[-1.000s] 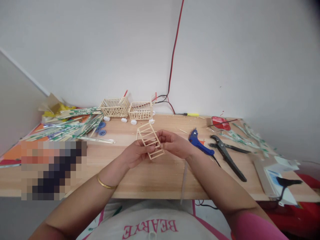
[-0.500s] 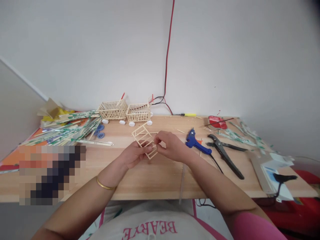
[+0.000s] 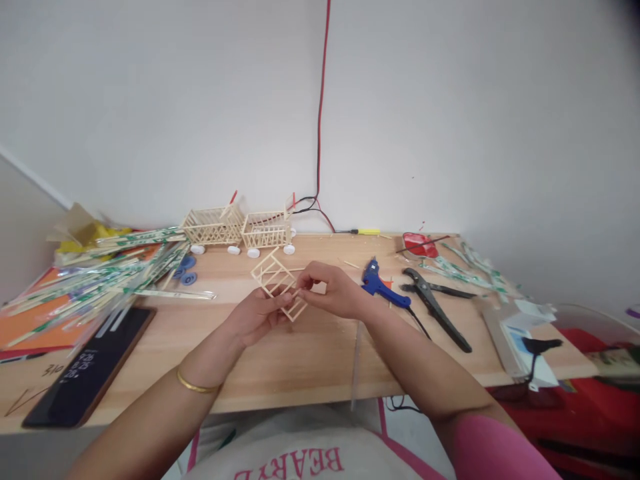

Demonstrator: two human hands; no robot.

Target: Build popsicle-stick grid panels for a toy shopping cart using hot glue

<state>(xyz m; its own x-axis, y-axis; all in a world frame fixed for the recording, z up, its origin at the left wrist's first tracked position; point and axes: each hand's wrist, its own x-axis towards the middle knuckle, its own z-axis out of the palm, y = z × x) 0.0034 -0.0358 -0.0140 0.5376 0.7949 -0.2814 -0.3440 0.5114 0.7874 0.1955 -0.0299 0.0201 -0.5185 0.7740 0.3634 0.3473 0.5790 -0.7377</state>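
Note:
Above the middle of the table, my left hand [image 3: 261, 313] grips a small wooden stick frame [image 3: 273, 272] by its lower part, thumb on top. The frame is tilted, with several thin crosspieces between longer sticks. My right hand [image 3: 327, 288] is at the frame's right lower side, thumb and fingertips pinched together against it; whatever is between them is too small to make out. Behind the hands stand two little stick-built carts, the left cart [image 3: 213, 227] and the right cart [image 3: 267, 231], both on white wheels.
To the right lie a blue glue gun [image 3: 383, 283] and black-handled pliers [image 3: 435, 310]. Wrapped chopsticks [image 3: 105, 280] pile up at left, beside blue wheels [image 3: 187, 270] and a phone [image 3: 93, 370]. An opened white box [image 3: 515, 340] sits near the right edge.
The view has turned slightly, so everything sits further left. My right fingertips have shifted slightly down along the frame; my left hand keeps its hold.

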